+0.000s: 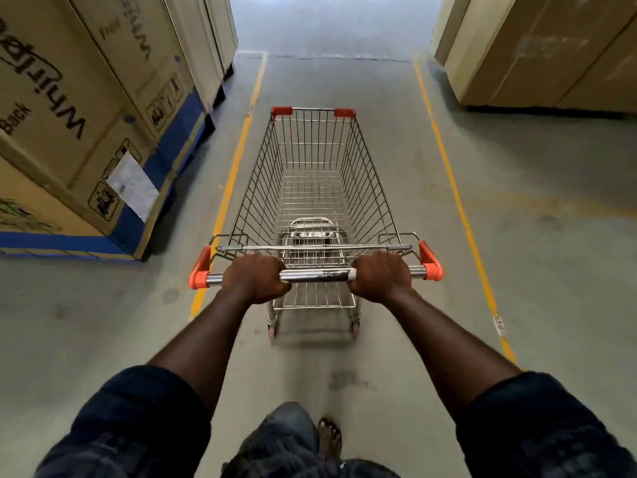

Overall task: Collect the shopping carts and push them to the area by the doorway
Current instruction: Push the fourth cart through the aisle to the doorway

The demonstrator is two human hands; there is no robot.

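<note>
An empty wire shopping cart [313,174] with orange corner caps stands straight ahead of me in an aisle. Its chrome handle bar [319,274] runs across just in front of my arms. My left hand [255,279] is wrapped around the bar left of centre. My right hand [381,276] is wrapped around it right of centre. Both arms are stretched out, with dark sleeves at the elbows. Only this one cart is in view, and no doorway shows clearly.
Tall cardboard appliance boxes [79,108] on a blue base crowd the left side. More large boxes [551,53] stand at the far right. Two yellow floor lines [234,174] [455,194] mark the lane on the grey concrete. My sandalled foot [329,436] shows below.
</note>
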